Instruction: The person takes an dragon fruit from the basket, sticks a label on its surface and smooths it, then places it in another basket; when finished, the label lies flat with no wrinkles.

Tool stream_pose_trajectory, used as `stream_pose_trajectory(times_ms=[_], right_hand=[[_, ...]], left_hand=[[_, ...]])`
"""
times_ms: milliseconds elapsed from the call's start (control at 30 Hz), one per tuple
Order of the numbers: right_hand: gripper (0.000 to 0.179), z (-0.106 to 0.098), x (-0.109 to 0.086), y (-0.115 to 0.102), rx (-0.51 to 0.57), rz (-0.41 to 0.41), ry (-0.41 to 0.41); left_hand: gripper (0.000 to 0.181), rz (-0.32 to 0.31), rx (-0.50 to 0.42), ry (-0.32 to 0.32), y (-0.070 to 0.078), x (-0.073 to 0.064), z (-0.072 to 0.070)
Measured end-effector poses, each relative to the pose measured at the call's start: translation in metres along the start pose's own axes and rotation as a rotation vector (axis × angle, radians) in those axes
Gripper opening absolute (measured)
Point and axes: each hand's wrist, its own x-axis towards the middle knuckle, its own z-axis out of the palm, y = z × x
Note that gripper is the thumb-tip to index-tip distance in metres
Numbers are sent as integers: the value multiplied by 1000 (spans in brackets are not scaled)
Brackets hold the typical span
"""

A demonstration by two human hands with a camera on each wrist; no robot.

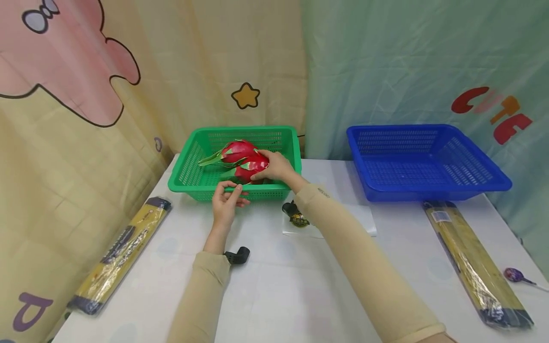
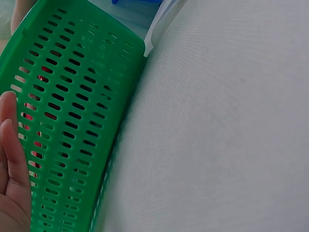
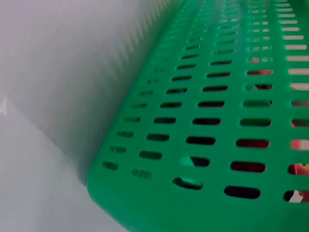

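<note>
Two red dragon fruits with green scales lie side by side in the green basket (image 1: 180, 183). My right hand (image 1: 278, 166) reaches over the basket's front right and grips the nearer dragon fruit (image 1: 243, 172), thumb on the front and fingers behind. Behind it rests the farther dragon fruit (image 1: 237, 150). At the front rim is my left hand (image 1: 224, 205), its fingers loosely bent against the basket. In the left wrist view, fingertips (image 2: 13, 145) show outside the slotted wall (image 2: 72, 116). The right wrist view shows the basket wall (image 3: 207, 121), with red fruit through its slots and the hand out of sight.
A blue basket (image 1: 366, 183) stands at the back right. Long yellow packages lie at the left (image 1: 122, 255) and right (image 1: 476, 262). A wrapped lollipop (image 1: 513, 274) is at the right edge. A clear plastic packet (image 1: 364, 221) lies partly under my right forearm.
</note>
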Motion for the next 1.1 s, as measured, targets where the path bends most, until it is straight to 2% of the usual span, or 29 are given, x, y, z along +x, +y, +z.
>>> stream_pose_trajectory(times_ms=[167, 267, 400, 500, 667, 800, 933, 1000, 1033, 1100], right_hand=[[87, -3, -9, -6, -45, -5, 77], [86, -11, -14, -9, -72, -28, 126], [87, -25, -23, -10, -48, -44, 191], [86, -35, -35, -10, 7, -49, 264], [85, -53, -62, -2, 155, -65, 377], [85, -65, -90, 8, 274, -73, 428], [84, -73, -120, 19, 374, -55, 437], [83, -76, -135, 25, 414, -45, 428], [82, -76, -143, 28, 425, -39, 420], [81, -75, -157, 35, 431, -42, 411]], left_hand=[[9, -13, -6, 8, -1, 1, -1], [8, -25, -22, 14, -9, 3, -3], [8, -34, -48, 26, -21, 7, -7], [10, -42, -61, 38, -22, 7, -7], [13, -88, -23, 39, -17, 7, -7], [14, -183, 13, 79, -11, 8, -5], [10, -262, 89, 140, 3, 9, 4], [9, -237, 111, 157, 14, 7, 10], [9, -202, 119, 159, 20, 6, 13], [14, -81, 139, 142, 31, 2, 20]])
